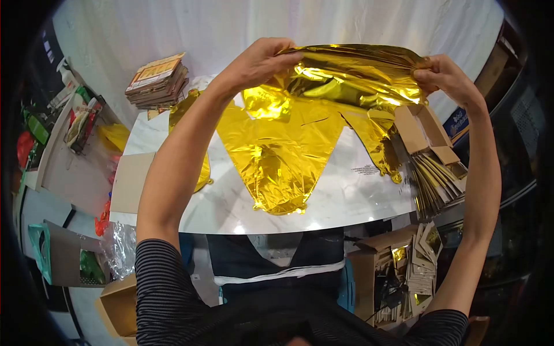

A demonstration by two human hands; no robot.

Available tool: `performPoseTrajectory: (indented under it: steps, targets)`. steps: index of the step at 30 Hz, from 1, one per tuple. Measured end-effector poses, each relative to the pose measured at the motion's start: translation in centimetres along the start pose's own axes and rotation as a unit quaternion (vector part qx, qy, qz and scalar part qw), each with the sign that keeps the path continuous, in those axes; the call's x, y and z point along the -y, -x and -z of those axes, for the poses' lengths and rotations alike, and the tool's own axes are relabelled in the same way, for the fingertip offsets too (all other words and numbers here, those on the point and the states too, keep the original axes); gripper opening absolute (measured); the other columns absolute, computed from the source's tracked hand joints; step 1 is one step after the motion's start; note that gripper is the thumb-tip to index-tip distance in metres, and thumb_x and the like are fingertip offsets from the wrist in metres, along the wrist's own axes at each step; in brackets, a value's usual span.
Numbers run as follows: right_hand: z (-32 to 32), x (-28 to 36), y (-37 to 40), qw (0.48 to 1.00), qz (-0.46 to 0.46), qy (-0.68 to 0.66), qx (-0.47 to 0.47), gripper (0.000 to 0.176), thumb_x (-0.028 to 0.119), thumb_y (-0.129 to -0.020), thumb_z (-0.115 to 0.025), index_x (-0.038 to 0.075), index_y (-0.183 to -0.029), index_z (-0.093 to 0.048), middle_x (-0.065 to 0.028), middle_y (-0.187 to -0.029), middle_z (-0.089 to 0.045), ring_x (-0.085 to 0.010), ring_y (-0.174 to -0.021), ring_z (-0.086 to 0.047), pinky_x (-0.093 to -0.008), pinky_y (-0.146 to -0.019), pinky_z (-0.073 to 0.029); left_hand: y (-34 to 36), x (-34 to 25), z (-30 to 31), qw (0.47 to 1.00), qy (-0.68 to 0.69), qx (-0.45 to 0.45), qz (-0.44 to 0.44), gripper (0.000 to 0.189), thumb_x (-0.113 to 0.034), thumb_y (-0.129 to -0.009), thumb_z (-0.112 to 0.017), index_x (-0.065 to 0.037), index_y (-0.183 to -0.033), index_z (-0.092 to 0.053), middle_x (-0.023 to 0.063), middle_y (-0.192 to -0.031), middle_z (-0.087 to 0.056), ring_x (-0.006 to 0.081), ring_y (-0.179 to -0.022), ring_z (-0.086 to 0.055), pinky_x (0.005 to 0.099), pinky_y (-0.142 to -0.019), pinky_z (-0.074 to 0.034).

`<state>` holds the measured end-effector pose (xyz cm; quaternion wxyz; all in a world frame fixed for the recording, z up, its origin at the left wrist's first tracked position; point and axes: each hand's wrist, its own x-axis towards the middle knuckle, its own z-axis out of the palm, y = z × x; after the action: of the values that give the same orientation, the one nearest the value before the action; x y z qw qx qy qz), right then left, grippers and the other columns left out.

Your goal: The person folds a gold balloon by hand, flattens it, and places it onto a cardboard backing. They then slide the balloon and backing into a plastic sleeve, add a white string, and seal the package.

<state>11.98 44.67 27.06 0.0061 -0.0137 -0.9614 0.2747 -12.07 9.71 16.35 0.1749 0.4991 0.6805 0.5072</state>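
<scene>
A shiny gold foil balloon (277, 135), flat and uninflated, spreads over the white marble-look table, its lower point close to the front edge. Its far part is lifted and folded into a gathered band between my hands. My left hand (268, 57) is closed on the left end of that band. At the right end, my right hand (443, 79) pinches the bunched foil. Side flaps of the balloon hang down at left and right, the left one partly behind my left forearm.
A stack of printed card packets (156, 81) stands at the back left. An open cardboard box (418, 130) and a fan of thin flat packets (435, 187) lie at the right edge. Below are a box of cards (424, 259) and another carton (118, 308). White curtain (358, 23) hangs behind.
</scene>
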Motion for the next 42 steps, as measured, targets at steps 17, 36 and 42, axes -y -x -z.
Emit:
performPoseTrajectory:
  steps: [17, 36, 42]
  targets:
    - [-1.9, -0.6, 0.7, 0.953, -0.019, -0.166, -0.252, 0.034, 0.022, -0.100, -0.078, 0.003, -0.128, -0.074, -0.0057, -0.103, -0.080, -0.0099, -0.091, -0.076, -0.0274, -0.087, -0.064, 1.6, 0.3, 2.9, 0.986, -0.164, -0.016, -0.003, 0.021, -0.019, -0.095, -0.082, -0.001, -0.088, -0.074, 0.0015, -0.078, -0.074, 0.0064, -0.076, -0.063, 0.0264, -0.072, -0.050]
    - [-2.7, -0.7, 2.3, 0.912, 0.034, -0.217, -0.348, 0.030, 0.027, -0.105, -0.073, 0.001, -0.120, -0.071, 0.0044, -0.077, -0.062, -0.0023, -0.059, -0.046, -0.0212, -0.055, -0.036, 0.0, 1.1, 1.4, 0.922, -0.361, -0.134, 0.027, 0.020, -0.019, -0.089, -0.085, 0.000, -0.090, -0.079, 0.0104, -0.077, -0.075, 0.0152, -0.072, -0.068, 0.0327, -0.068, -0.051]
    - [-3.9, 0.0, 2.0, 0.834, 0.203, -0.216, -0.466, 0.030, 0.020, -0.105, -0.073, 0.001, -0.128, -0.073, 0.0016, -0.093, -0.072, -0.0038, -0.075, -0.056, -0.0213, -0.068, -0.043, -1.8, 2.7, 0.9, 0.956, -0.217, -0.192, 0.053, 0.017, -0.016, -0.092, -0.083, -0.001, -0.099, -0.080, 0.0067, -0.084, -0.079, 0.0150, -0.076, -0.072, 0.0275, -0.071, -0.055]
